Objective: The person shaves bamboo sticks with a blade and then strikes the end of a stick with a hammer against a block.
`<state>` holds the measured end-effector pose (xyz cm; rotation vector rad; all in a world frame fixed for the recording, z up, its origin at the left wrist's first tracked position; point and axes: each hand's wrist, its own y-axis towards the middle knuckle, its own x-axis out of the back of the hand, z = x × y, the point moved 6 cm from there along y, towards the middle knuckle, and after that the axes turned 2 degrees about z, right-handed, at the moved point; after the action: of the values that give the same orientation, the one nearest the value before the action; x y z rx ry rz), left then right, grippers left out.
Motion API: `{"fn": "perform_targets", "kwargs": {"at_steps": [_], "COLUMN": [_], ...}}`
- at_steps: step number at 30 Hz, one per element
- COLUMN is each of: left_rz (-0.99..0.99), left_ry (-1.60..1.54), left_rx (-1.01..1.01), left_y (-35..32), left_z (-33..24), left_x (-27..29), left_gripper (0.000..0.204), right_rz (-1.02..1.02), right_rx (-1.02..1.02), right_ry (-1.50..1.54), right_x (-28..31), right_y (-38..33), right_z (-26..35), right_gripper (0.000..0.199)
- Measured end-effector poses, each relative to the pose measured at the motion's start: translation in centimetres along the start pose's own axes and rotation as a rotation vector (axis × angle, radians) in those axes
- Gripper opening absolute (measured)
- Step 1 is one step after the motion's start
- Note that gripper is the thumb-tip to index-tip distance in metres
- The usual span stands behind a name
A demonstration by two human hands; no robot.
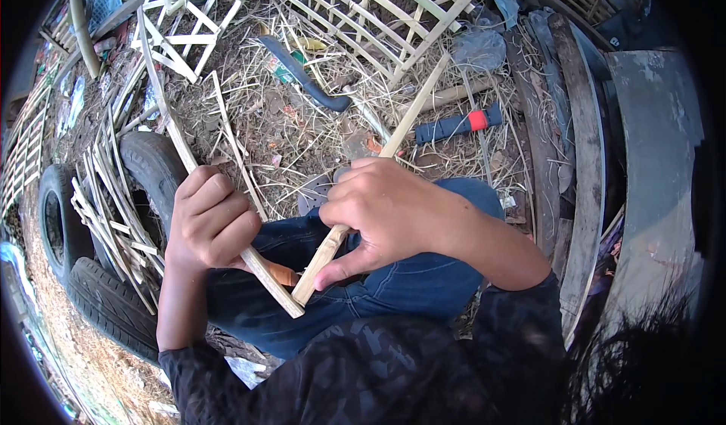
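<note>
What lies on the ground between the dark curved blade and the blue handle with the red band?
In the head view, between the curved blade and the blue handle, lie dry straw and the bamboo strip held by the right hand.

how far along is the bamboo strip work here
Done: several finished bamboo lattice panels lie on the ground ahead. In hand: the left hand and right hand each grip a bamboo strip, their near ends meeting above the lap. Left: a pile of loose strips lies by the tyres.

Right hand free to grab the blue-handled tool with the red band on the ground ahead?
Probably not as is: the right hand is closed on a bamboo strip. The path to the blue-handled tool looks open, past the knee, over straw litter.
</note>
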<state>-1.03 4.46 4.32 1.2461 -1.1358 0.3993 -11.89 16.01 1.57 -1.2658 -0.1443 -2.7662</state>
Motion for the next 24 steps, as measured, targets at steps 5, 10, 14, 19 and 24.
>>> {"fn": "perform_targets", "kwargs": {"at_steps": [5, 10, 14, 19, 24], "left_rz": [0.185, 0.529, 0.591, 0.596, 0.668], "left_ry": [0.01, -0.065, -0.073, -0.041, -0.085], "left_rx": [0.091, 0.133, 0.019, 0.048, 0.154], "left_y": [-0.4, 0.5, 1.1, -2.3, -3.6], "left_z": [0.4, 2.9, 5.4, 10.2, 12.0], "left_x": [-0.5, -8.9, -16.8, -23.5, -30.3], "left_gripper": [0.045, 0.077, 0.08, 0.078, 0.081], "right_rz": [0.05, 0.106, 0.054, 0.042, 0.043], "right_rx": [-0.08, -0.34, -0.292, -0.382, -0.49], "right_ry": [-0.022, -0.062, -0.294, -0.389, -0.383], "right_x": [-0.3, 1.2, 0.0, -5.6, -11.4], "right_y": [-0.1, -1.0, -2.8, -5.8, -8.7], "right_z": [-1.1, -9.5, -17.6, -25.2, -31.0], "right_gripper": [0.062, 0.056, 0.065, 0.062, 0.06]}}
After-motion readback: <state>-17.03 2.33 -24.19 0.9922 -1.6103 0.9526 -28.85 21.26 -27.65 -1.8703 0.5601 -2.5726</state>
